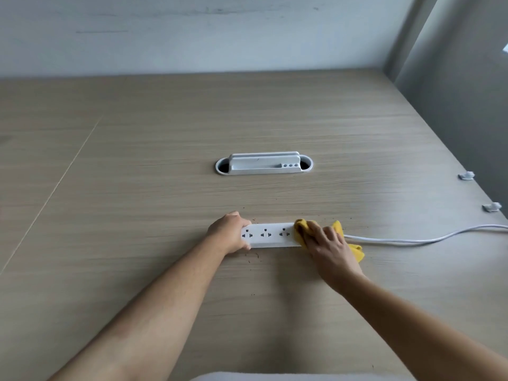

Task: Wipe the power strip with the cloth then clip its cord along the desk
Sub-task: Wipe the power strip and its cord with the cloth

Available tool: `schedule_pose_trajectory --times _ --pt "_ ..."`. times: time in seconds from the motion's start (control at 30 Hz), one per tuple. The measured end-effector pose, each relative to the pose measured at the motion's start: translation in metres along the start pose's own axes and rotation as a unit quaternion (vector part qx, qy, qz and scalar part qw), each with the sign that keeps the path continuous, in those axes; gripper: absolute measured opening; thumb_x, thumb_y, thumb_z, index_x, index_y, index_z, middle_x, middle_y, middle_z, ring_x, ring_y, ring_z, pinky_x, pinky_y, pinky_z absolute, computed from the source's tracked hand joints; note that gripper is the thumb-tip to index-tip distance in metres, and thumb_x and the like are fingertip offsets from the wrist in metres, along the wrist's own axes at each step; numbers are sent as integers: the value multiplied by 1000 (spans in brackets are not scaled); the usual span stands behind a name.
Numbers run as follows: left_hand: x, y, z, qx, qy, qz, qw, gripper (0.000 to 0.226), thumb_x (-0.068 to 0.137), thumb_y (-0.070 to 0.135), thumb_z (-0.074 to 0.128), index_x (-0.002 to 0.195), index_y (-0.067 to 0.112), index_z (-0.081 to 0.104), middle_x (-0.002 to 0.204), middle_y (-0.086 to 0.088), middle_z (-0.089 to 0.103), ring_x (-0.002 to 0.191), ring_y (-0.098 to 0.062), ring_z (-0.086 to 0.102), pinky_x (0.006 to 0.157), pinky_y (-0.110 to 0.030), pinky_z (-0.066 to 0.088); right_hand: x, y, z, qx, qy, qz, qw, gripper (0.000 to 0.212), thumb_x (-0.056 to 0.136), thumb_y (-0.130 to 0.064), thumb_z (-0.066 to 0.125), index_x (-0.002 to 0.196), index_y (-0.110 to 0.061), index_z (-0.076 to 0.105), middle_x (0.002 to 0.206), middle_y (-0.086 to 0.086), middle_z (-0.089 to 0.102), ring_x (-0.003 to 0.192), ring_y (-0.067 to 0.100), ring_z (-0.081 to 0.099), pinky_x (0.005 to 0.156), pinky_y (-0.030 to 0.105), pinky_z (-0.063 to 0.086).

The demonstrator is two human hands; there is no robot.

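A white power strip (pixel 268 234) lies flat on the wooden desk (pixel 165 188), with three sockets showing. My left hand (pixel 229 232) grips its left end. My right hand (pixel 327 244) presses a yellow cloth (pixel 301 229) onto the strip's right end, which the cloth hides. The white cord (pixel 412 240) runs from under the cloth to the right and off the desk's edge. Two small white cable clips (pixel 466 175) (pixel 492 207) are stuck near the right edge of the desk.
A white cable grommet with a raised lid (pixel 264 164) is set into the desk behind the strip. Dark crumbs (pixel 254 255) lie around the strip. A wall runs along the back, and a grey partition (pixel 453 92) stands at the right.
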State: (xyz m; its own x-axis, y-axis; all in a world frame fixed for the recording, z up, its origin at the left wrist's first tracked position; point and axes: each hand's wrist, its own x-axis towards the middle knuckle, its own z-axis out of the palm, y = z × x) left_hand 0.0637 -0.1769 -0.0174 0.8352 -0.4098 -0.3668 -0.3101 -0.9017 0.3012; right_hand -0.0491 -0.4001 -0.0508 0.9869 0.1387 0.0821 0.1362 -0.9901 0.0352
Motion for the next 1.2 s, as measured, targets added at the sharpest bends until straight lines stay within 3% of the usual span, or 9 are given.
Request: schedule_pose_trajectory --times 0.07,0.17,0.37,0.63,0.77,0.87,1.03,1.2 --pt "0 0 0 6 -2 -1 1000 38 72 32 78 107 24 65 99 2 45 97 -19 52 81 -33 46 -4 4 -1 -10 16 28 999 68 61 -5 38 127 -14 50 120 12 47 82 31 48 70 44 54" --pt "0 0 0 15 -9 1 1000 41 73 33 77 111 23 63 105 0 49 103 -21 53 82 -33 47 3 -16 -1 -28 8 3 1000 71 59 -9 27 123 -19 55 120 9 43 84 30 50 69 40 54" --pt "-1 0 0 29 -12 0 1000 50 75 37 74 121 28 59 112 0 50 107 -20 54 82 -33 46 10 6 -6 -22 -16 86 996 65 64 -5 58 128 -14 51 117 14 55 85 34 51 70 43 52" --pt "0 0 -1 20 -14 -2 1000 46 74 36 76 117 29 61 110 1 50 106 -20 54 78 -30 43 15 -8 -5 -27 -18 61 998 63 62 -7 42 123 -16 55 120 12 55 85 30 49 70 41 51" --pt "-1 0 0 22 -11 -3 1000 53 74 38 75 124 32 57 113 2 50 109 -20 54 79 -29 41 -2 1 1 -23 -9 101 995 65 60 -3 53 125 -11 53 120 16 54 86 32 49 71 42 51" --pt "0 0 -1 21 -15 1 1000 51 74 38 75 121 31 59 112 1 50 108 -19 53 77 -29 41 -9 -15 3 -17 -17 75 997 69 56 -5 48 124 -14 54 124 15 55 88 31 47 70 42 52" --pt "-2 0 0 15 -11 -9 1000 52 75 37 75 124 30 58 112 1 50 108 -20 53 78 -29 41 15 0 -5 -6 -37 90 995 65 65 -5 57 129 -18 49 124 14 52 91 34 50 76 44 49" --pt "-1 1 -1 23 -18 -5 1000 50 75 37 75 121 30 59 113 1 50 109 -19 53 80 -31 43 -12 -11 -2 1 -29 80 996 72 54 -3 60 124 -17 54 120 14 56 87 34 54 72 44 52"
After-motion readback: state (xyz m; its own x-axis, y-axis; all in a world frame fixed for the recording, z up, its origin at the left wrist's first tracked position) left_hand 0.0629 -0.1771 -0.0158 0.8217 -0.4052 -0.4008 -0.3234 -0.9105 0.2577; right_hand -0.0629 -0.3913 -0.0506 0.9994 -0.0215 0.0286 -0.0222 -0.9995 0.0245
